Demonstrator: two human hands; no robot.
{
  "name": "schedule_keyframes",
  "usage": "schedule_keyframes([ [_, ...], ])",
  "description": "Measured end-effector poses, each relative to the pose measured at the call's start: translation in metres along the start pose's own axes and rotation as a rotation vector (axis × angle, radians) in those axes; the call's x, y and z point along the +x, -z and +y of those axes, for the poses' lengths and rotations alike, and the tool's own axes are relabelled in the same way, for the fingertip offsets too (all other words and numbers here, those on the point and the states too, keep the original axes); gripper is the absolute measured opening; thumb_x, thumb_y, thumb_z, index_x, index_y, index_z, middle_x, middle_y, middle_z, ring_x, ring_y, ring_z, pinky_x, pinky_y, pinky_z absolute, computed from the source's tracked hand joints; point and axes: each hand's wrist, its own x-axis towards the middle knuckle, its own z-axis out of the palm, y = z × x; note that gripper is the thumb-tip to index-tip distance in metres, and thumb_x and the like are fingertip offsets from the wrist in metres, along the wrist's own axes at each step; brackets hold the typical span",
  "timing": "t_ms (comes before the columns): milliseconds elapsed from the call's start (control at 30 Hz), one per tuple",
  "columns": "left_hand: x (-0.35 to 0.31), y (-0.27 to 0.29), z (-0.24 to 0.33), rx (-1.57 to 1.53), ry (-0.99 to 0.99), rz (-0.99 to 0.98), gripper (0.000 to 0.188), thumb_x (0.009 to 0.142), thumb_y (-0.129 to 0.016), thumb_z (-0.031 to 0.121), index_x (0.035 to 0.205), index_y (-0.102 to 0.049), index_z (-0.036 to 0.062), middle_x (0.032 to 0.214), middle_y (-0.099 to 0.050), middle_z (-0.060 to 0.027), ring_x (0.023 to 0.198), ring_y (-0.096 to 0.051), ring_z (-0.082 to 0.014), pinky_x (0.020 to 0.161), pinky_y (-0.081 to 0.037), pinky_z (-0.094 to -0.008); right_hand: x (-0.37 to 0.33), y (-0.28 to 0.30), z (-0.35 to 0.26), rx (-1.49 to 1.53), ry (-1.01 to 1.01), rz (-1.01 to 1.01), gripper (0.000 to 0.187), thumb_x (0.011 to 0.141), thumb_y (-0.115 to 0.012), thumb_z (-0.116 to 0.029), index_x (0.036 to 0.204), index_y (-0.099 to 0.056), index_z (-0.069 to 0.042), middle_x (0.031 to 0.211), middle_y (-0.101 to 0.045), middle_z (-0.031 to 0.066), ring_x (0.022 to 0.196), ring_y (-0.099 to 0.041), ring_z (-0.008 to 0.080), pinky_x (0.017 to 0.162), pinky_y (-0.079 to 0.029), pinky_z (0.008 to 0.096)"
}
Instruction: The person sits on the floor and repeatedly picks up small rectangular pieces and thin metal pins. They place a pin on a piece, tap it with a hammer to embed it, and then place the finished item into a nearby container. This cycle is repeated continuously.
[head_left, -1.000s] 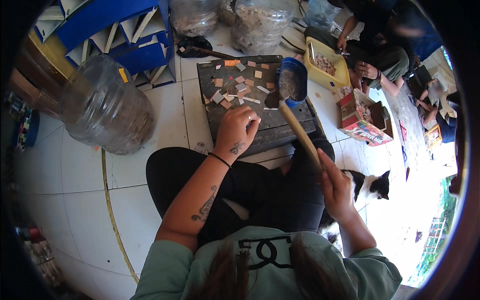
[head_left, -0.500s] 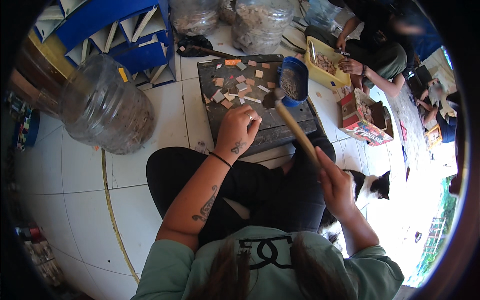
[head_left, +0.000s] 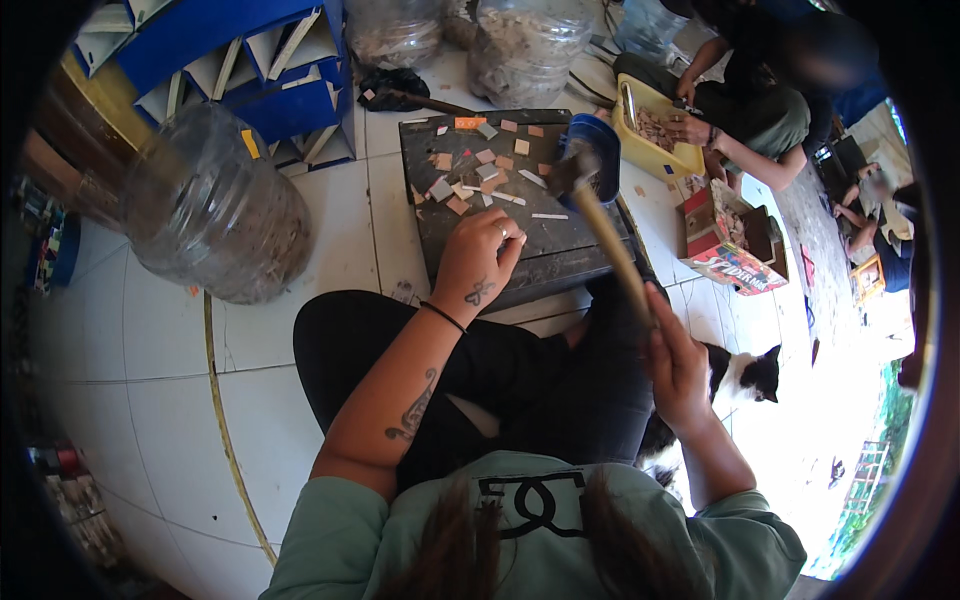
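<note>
My right hand (head_left: 680,365) grips a hammer (head_left: 615,240) by its wooden handle. The metal head is raised, overlapping the blue tub in the picture. On the dark low block (head_left: 520,245) before my legs rests my left hand (head_left: 480,250), its fingers curled together and wearing a ring. Whatever they may pinch is hidden. Just beyond its fingertips lies a thin pale strip (head_left: 508,198), and another thin strip (head_left: 549,216) lies to their right. Small tile pieces (head_left: 487,172) in grey, tan and pink are scattered over the block's far half.
A blue tub (head_left: 603,135) sits at the block's far right corner. Beyond it, a co-worker's hands work over a yellow basin (head_left: 660,150) of pieces. A red box (head_left: 735,240) and a black-and-white cat (head_left: 745,375) are to the right, a clear plastic jar (head_left: 215,210) to the left.
The hammer head has moved up and to the right, away from my left hand. A thin strip now shows on the block where the hammer was. My left hand has hardly moved.
</note>
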Motion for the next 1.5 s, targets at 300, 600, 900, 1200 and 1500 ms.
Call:
schedule_keyframes([
  [300,0.0,0.001,0.002,0.036,0.0,-0.007,0.003,0.082,-0.069,0.004,0.083,-0.066,0.0027,0.075,-0.061,-0.0085,0.071,-0.062,-0.0268,0.065,-0.049,-0.0344,0.004,-0.009,0.008,0.06,0.013,-0.02,0.048,0.097,-0.046,0.0,0.144,-0.045,-0.007,0.085,-0.062,0.0106,0.07,-0.058,0.0145,0.07,-0.05,0.029],
  [600,-0.002,-0.002,0.013,0.148,-0.016,-0.02,0.013,0.085,-0.065,0.009,0.075,-0.059,0.002,0.072,-0.056,-0.0121,0.072,-0.058,-0.0323,0.069,-0.048,-0.0425,0.006,-0.004,0.006,0.04,-0.007,-0.021,0.049,0.096,-0.051,-0.003,0.145,-0.044,-0.007,0.108,-0.067,0.0212,0.088,-0.068,0.0227,0.082,-0.05,0.0318],
  [900,-0.005,-0.005,0.013,0.25,-0.133,0.045,0.01,0.085,-0.068,0.006,0.08,-0.062,-0.0001,0.072,-0.054,-0.0131,0.07,-0.057,-0.0332,0.064,-0.048,-0.0414,-0.007,-0.007,0.004,-0.05,0.087,0.02,0.05,0.095,-0.053,-0.002,0.144,-0.046,-0.009,0.108,-0.066,0.0249,0.094,-0.068,0.0359,0.082,-0.052,0.0358],
  [1200,-0.005,-0.007,0.014,0.3,-0.178,0.045,0.01,0.084,-0.068,0.006,0.08,-0.061,0.0002,0.073,-0.054,-0.0133,0.071,-0.057,-0.0336,0.066,-0.049,-0.0421,-0.01,-0.006,0.005,-0.007,0.072,0.007,0.05,0.095,-0.052,0.001,0.144,-0.046,-0.008,0.113,-0.064,0.0249,0.101,-0.067,0.0345,0.087,-0.051,0.0353],
  [1500,-0.007,-0.007,0.014,0.33,-0.136,0.014,0.009,0.085,-0.067,0.006,0.081,-0.061,0.0004,0.074,-0.055,-0.0139,0.074,-0.059,-0.0344,0.077,-0.053,-0.0415,-0.009,-0.011,0.01,-0.019,0.104,-0.033,0.05,0.094,-0.051,0.001,0.144,-0.045,-0.005,0.124,-0.061,0.0236,0.11,-0.065,0.032,0.093,-0.048,0.0335],
])
